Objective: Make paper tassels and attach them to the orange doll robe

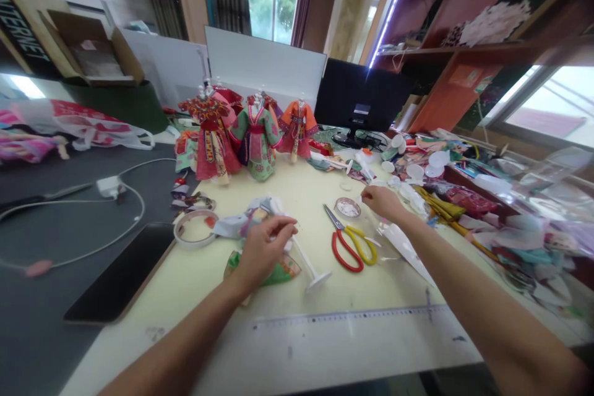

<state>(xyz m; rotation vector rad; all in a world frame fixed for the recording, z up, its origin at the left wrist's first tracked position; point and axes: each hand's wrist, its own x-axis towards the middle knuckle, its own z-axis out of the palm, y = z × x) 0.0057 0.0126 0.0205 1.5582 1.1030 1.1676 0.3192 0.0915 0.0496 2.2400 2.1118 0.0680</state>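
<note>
My left hand (266, 247) is closed, thumb against the fingertips, over pieces of doll clothing. What it pinches, if anything, cannot be made out. Light blue cloth (234, 224) lies behind it, green patterned cloth (278, 273) beneath it. A white doll stand (318, 279) lies tilted, its rod running up toward that hand's fingertips. My right hand (383, 201) is closed in a pinch beside a small roll of tape (348, 207); something tiny and whitish shows at its fingertips. Scissors (349, 241) with one red and one yellow handle lie between the hands.
Dressed doll figures (257, 136) stand at the back, near a black monitor (362, 99). Cloth scraps (524, 235) are heaped on the right. A ruler (343, 317) lies along the front; a tape roll (195, 229) and dark tablet or phone (121, 275) are at left.
</note>
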